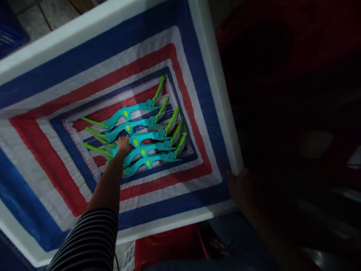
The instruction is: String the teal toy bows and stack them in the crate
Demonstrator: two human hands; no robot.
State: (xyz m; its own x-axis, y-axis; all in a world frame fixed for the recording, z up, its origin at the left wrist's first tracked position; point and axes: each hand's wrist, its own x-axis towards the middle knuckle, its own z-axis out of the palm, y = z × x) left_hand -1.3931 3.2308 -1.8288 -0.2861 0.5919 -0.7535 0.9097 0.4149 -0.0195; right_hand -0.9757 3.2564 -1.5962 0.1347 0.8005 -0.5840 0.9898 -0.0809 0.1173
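Several turquoise toy bows (141,140) with lime-green tips lie in a row at the bottom of a deep bin, nested one beside another. Thin white strings stretch across some of them. My left hand (123,143) reaches down among them, its fingers closed on the grip area of a bow in the middle of the row. The bin has a striped red, white and blue lining (191,101) and a thick white rim (222,94). At the bin's near right corner my right hand (239,184) is closed over the rim, dim and partly in shadow.
Below the near edge stands a red plastic object (169,246), with a printed sheet (129,258) beside it. A blue crate (11,34) sits at the far left on the tiled floor (35,22). Dark, blurred reddish shapes fill the right side.
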